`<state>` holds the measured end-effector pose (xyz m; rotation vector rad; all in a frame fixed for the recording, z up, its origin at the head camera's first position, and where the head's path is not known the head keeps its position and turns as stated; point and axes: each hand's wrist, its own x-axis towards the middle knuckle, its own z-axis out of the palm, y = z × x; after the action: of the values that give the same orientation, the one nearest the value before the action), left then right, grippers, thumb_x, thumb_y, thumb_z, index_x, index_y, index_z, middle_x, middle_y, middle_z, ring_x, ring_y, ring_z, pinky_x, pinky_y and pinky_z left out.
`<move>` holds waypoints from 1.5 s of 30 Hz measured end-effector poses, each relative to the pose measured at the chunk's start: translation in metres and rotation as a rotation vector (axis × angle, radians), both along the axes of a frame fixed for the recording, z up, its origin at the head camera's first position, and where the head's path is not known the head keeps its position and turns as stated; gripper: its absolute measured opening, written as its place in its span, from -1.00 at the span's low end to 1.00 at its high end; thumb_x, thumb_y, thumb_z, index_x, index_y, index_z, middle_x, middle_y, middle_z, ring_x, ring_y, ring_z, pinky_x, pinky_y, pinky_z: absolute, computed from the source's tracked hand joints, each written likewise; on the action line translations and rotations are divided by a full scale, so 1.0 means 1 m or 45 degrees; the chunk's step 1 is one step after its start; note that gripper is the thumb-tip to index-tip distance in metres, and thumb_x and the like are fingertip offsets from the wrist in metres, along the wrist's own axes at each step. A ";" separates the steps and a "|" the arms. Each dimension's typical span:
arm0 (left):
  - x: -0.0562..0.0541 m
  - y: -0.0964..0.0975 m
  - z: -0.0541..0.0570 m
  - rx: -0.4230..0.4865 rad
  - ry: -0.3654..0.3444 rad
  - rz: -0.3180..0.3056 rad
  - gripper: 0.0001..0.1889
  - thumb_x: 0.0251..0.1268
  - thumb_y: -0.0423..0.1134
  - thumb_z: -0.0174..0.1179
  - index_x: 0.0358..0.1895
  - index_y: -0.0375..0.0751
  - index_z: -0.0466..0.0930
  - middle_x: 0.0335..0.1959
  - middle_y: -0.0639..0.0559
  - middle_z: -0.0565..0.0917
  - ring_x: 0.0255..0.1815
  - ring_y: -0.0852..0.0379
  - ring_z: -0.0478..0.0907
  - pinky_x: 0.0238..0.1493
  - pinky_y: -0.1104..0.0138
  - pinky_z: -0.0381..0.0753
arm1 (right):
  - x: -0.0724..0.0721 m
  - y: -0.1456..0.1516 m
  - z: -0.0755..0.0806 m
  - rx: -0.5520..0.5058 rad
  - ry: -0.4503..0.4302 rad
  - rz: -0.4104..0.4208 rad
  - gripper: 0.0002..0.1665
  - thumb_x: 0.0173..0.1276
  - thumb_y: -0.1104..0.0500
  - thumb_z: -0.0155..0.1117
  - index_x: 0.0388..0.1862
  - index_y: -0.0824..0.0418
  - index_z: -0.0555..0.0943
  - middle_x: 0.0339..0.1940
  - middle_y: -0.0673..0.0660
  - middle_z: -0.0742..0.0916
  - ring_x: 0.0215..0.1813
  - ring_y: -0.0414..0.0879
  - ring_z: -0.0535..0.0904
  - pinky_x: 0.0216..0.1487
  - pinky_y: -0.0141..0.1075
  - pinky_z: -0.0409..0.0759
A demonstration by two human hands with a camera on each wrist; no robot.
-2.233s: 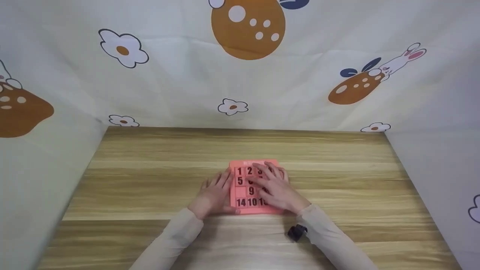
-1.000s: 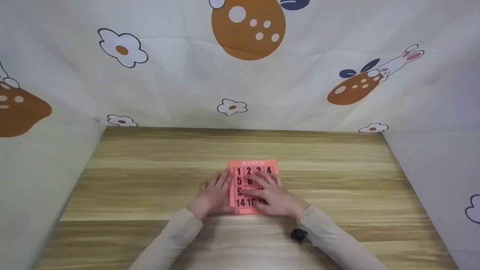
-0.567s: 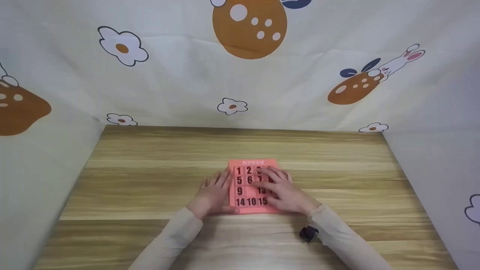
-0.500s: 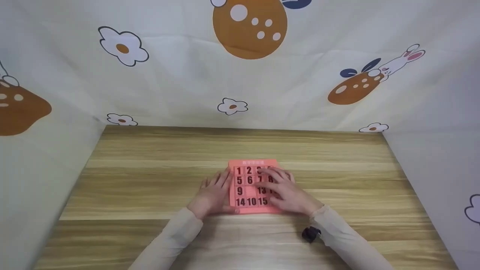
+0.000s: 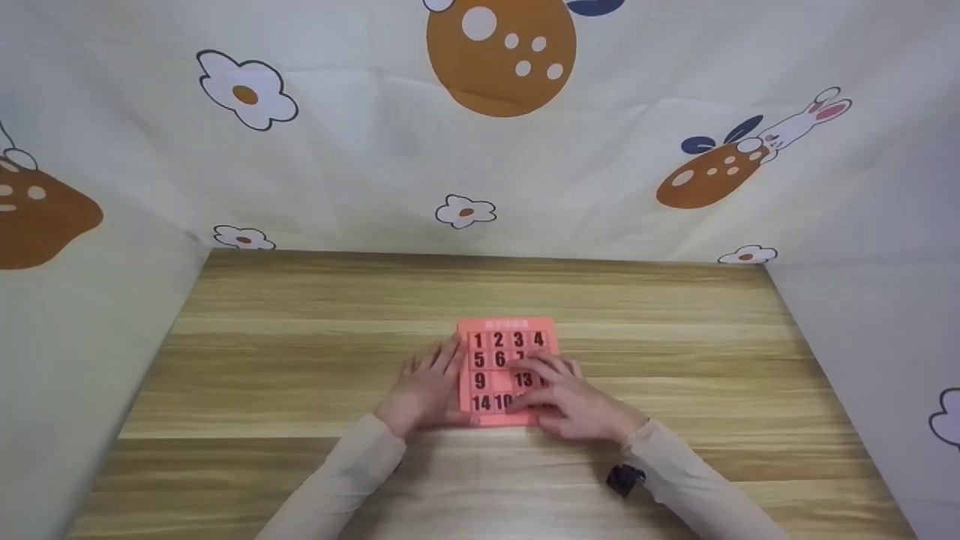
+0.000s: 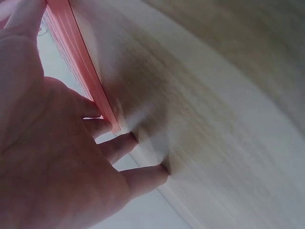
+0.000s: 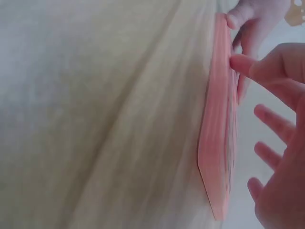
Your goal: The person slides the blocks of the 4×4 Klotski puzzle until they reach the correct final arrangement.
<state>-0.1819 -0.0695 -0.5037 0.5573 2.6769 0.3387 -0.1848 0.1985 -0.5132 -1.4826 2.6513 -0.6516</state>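
Observation:
A pink sliding number puzzle (image 5: 501,381) lies on the wooden table in the head view. Its third row shows 9, a gap, then 13; the right hand covers several tiles. My left hand (image 5: 424,390) lies along the puzzle's left side with fairly straight fingers, its thumb at the near left corner. In the left wrist view, some fingertips touch the pink edge (image 6: 88,62) and others rest on the table. My right hand (image 5: 581,397) is spread over the right side, one fingertip by the 10 and 15 tiles. In the right wrist view, a digit (image 7: 245,64) touches the near edge.
The wood-grain table (image 5: 300,337) is enclosed at the back and sides by pale cloth (image 5: 360,165) printed with flowers, orange fruit and a rabbit. A small black object (image 5: 625,478) is at the right sleeve (image 5: 690,480).
The 9 tile has slid left from the second column into the first, so the gap is now second. My right hand has shifted right and nearer. My left hand has stayed put.

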 end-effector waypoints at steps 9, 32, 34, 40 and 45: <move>0.000 0.001 0.001 0.011 0.001 -0.004 0.17 0.04 0.31 0.30 0.55 -0.25 -0.14 0.57 -0.10 -0.17 0.52 -0.19 -0.12 0.40 -0.21 -0.09 | -0.003 0.003 0.002 0.074 -0.025 -0.198 -0.42 0.23 0.22 0.24 0.27 -0.03 0.56 0.47 0.23 0.29 0.45 0.29 0.08 0.33 0.32 0.00; -0.002 0.001 0.001 0.007 -0.034 0.005 0.20 0.02 0.34 0.28 0.55 -0.23 -0.18 0.58 -0.09 -0.21 0.52 -0.20 -0.16 0.41 -0.21 -0.13 | 0.002 0.009 0.000 0.046 0.020 -0.045 -0.51 0.17 0.24 0.25 0.12 -0.03 0.67 0.46 0.16 0.32 0.45 0.29 0.07 0.27 0.39 0.05; -0.002 0.001 0.001 0.009 -0.036 0.003 0.19 0.03 0.35 0.27 0.55 -0.24 -0.18 0.58 -0.11 -0.20 0.52 -0.20 -0.14 0.40 -0.22 -0.11 | 0.003 0.007 0.000 0.048 0.009 -0.045 -0.50 0.20 0.24 0.24 0.16 -0.01 0.64 0.48 0.17 0.30 0.46 0.29 0.04 0.27 0.39 0.04; -0.002 0.002 0.001 -0.009 -0.028 -0.002 0.20 0.02 0.38 0.25 0.55 -0.23 -0.18 0.58 -0.10 -0.20 0.52 -0.20 -0.14 0.40 -0.22 -0.11 | 0.002 0.010 -0.002 0.013 0.049 -0.205 -0.51 0.20 0.26 0.26 0.15 0.08 0.64 0.45 0.23 0.32 0.43 0.31 0.11 0.31 0.35 0.03; -0.002 0.001 0.001 -0.021 -0.029 -0.003 0.21 -0.01 0.39 0.24 0.56 -0.22 -0.18 0.58 -0.09 -0.22 0.52 -0.21 -0.15 0.40 -0.22 -0.11 | 0.003 0.017 -0.005 0.011 0.043 -0.173 -0.52 0.16 0.25 0.29 0.10 0.03 0.67 0.44 0.19 0.34 0.44 0.31 0.09 0.32 0.35 0.00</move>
<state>-0.1844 -0.0684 -0.5032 0.5480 2.6547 0.3202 -0.1814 0.2151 -0.5181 -1.3321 2.7957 -0.6283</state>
